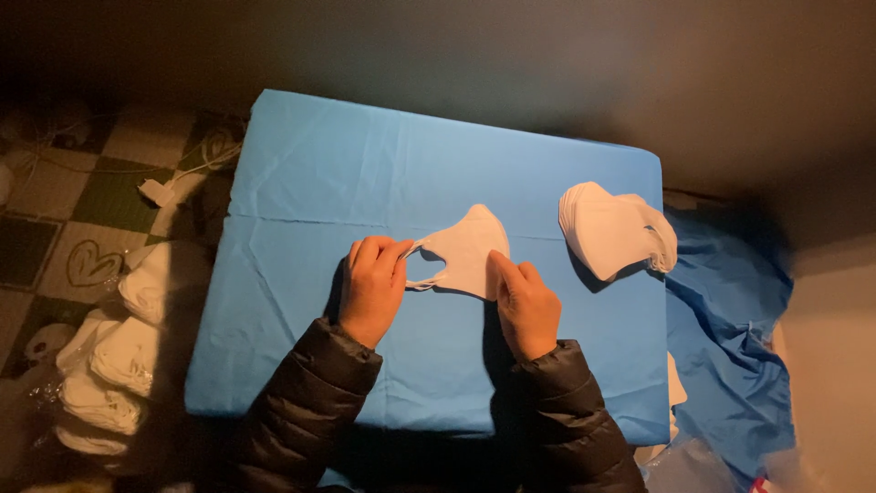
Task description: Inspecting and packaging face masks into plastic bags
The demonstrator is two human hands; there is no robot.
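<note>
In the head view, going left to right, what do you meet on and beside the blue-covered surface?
Piles of white masks on the floor → left hand pinching an ear loop → single white mask → right hand pressing the mask's edge → stack of white masks → crumpled blue cloth.
</note>
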